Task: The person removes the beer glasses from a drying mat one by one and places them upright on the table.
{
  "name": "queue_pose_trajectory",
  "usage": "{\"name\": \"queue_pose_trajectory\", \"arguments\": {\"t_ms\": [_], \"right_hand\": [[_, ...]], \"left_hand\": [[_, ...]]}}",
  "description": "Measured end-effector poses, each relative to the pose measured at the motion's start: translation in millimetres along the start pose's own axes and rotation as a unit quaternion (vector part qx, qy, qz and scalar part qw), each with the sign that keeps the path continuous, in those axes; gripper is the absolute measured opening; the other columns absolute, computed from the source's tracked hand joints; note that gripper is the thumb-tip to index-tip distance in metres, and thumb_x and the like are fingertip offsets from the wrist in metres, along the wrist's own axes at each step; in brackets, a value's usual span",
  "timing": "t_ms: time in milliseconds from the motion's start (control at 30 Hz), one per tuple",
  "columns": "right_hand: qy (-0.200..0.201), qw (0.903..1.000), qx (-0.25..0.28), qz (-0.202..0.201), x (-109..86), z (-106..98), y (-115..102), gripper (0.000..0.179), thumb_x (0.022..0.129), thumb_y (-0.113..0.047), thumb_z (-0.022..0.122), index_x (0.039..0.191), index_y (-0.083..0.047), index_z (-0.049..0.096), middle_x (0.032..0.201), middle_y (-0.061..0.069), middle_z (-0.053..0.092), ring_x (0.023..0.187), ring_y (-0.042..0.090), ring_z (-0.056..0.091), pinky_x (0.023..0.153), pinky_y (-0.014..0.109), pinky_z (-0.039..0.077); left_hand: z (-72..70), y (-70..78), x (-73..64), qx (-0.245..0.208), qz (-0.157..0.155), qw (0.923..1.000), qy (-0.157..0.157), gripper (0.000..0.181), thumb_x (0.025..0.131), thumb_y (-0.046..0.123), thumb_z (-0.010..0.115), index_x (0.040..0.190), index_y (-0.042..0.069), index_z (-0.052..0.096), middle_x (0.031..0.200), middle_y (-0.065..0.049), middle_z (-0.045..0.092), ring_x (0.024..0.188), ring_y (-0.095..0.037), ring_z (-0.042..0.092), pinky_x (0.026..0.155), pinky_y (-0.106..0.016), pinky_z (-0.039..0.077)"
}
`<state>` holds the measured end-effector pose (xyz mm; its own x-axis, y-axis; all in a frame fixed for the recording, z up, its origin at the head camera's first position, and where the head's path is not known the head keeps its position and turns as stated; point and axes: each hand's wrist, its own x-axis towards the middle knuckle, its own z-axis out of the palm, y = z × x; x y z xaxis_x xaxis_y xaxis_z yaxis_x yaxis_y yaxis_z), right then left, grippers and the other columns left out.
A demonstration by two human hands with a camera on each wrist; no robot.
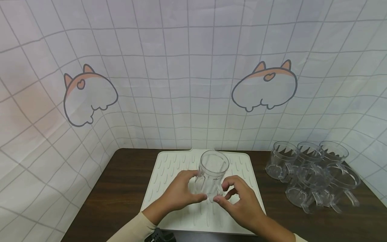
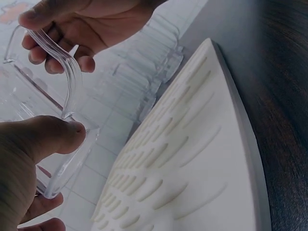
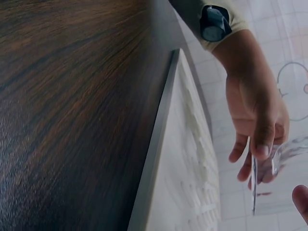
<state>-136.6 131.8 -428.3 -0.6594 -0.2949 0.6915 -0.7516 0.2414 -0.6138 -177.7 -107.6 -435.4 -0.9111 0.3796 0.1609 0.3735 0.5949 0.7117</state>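
Observation:
A clear handled mug [image 1: 211, 171] is held between both hands above a white ridged drainer mat [image 1: 169, 168], its open rim up and leaning slightly away. My left hand [image 1: 181, 191] grips the mug near its base; in the left wrist view its thumb [image 2: 67, 137] lies across the lower wall. At the handle [image 2: 67, 72], my right hand [image 2: 103, 26] pinches the upper bend, thumb on top and fingers curled beside it. The right wrist view shows the left hand [image 3: 260, 110] round the base, with only a right fingertip [image 3: 301, 197] at the edge.
Several clear handled mugs [image 1: 308, 178] stand grouped on the dark wooden table [image 1: 102, 195] to the right. A white gridded curtain [image 1: 175, 80] with cartoon animals hangs behind and at both sides. A black device [image 1: 160, 235] sits by the left sleeve.

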Motion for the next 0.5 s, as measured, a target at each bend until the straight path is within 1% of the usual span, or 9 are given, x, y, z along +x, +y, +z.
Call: {"name": "queue_pose_trajectory", "arguments": {"t_ms": [100, 200, 300, 400, 500], "right_hand": [[-0.003, 0.9998, 0.001, -0.021, -0.5, 3.7, 0.3, 0.032, 0.084, -0.006, 0.085, 0.101, -0.008, 0.058, 0.103, 0.004, 0.060, 0.092, 0.015, 0.060, 0.066, 0.023, 0.057], [-0.002, 0.9992, -0.009, -0.038, -1.9, 6.8, 2.7, 0.032, 0.083, -0.003, 0.084, 0.102, -0.008, 0.059, 0.102, 0.004, 0.061, 0.090, 0.015, 0.061, 0.066, 0.023, 0.056], [-0.009, 0.9993, -0.011, -0.033, -3.2, 8.8, 1.9, 0.035, 0.082, 0.004, 0.083, 0.105, -0.009, 0.060, 0.100, 0.003, 0.061, 0.088, 0.014, 0.063, 0.067, 0.024, 0.057], [-0.032, 0.9994, -0.001, -0.012, -4.1, 9.1, -1.4, 0.037, 0.084, 0.006, 0.080, 0.111, -0.009, 0.060, 0.102, 0.001, 0.065, 0.089, 0.013, 0.067, 0.071, 0.027, 0.059], [-0.054, 0.9985, 0.006, -0.009, -5.2, 8.4, -2.0, 0.039, 0.087, 0.008, 0.077, 0.118, -0.008, 0.059, 0.104, 0.001, 0.068, 0.091, 0.016, 0.070, 0.074, 0.030, 0.059]], "left_hand": [[1.7, -0.8, 0.4, -0.001, -0.003, 1.0000, -0.004, 0.075, 0.077, 0.038, 0.091, 0.139, 0.007, 0.060, 0.137, -0.007, 0.060, 0.131, -0.028, 0.052, 0.106, -0.051, 0.045], [3.0, -1.3, 0.5, 0.001, -0.004, 1.0000, -0.004, 0.077, 0.077, 0.040, 0.091, 0.139, 0.006, 0.060, 0.137, -0.008, 0.061, 0.131, -0.028, 0.052, 0.106, -0.050, 0.045], [4.0, -1.2, 0.9, -0.004, -0.003, 1.0000, -0.005, 0.075, 0.077, 0.040, 0.091, 0.138, 0.008, 0.061, 0.136, -0.006, 0.061, 0.131, -0.028, 0.052, 0.105, -0.051, 0.045], [4.9, -1.5, 2.3, -0.008, 0.003, 1.0000, -0.005, 0.072, 0.077, 0.038, 0.091, 0.137, 0.011, 0.062, 0.134, -0.002, 0.063, 0.129, -0.026, 0.053, 0.105, -0.051, 0.045], [5.5, -1.6, 3.5, -0.007, 0.008, 0.9999, -0.006, 0.070, 0.078, 0.038, 0.091, 0.137, 0.013, 0.063, 0.132, 0.001, 0.063, 0.128, -0.024, 0.054, 0.105, -0.051, 0.045]]}}
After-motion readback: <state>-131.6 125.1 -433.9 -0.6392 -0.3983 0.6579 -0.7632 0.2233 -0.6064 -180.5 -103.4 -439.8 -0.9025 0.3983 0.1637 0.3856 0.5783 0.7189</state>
